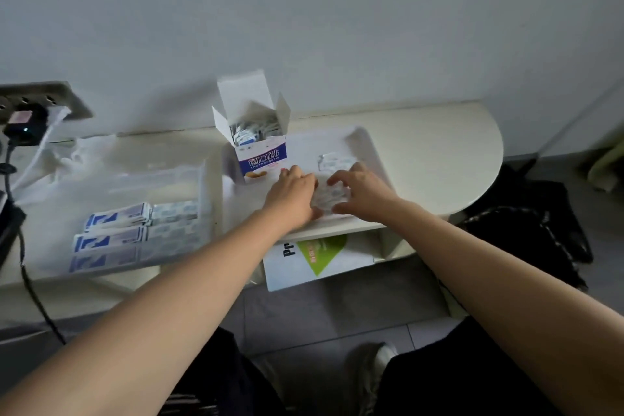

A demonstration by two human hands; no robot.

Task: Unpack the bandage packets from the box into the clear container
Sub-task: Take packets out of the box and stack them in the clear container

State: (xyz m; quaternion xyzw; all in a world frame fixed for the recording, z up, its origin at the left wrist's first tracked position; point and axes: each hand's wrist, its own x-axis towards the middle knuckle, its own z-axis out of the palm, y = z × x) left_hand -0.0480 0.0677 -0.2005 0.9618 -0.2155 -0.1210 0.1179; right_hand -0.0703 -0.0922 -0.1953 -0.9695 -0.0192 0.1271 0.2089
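An open white-and-blue bandage box (260, 149) stands upright at the far left corner of a white tray (368, 149), with bandage packets (248, 135) showing in its top. Near the tray's front, my left hand (293, 194) and my right hand (361, 191) grip a small stack of packets (329, 197) from both sides. A few more packets (334, 162) lie loose on the tray just behind my hands. The clear container (162, 213) sits to the left of the tray and holds rows of blue-and-white packets (118, 230).
A crumpled clear plastic bag (81, 159) lies behind the container. A wall socket with a black plug (23, 121) and cable is at far left. A white and green sheet (317, 257) sits on a shelf under the tray. A dark bag (533, 230) lies on the floor at right.
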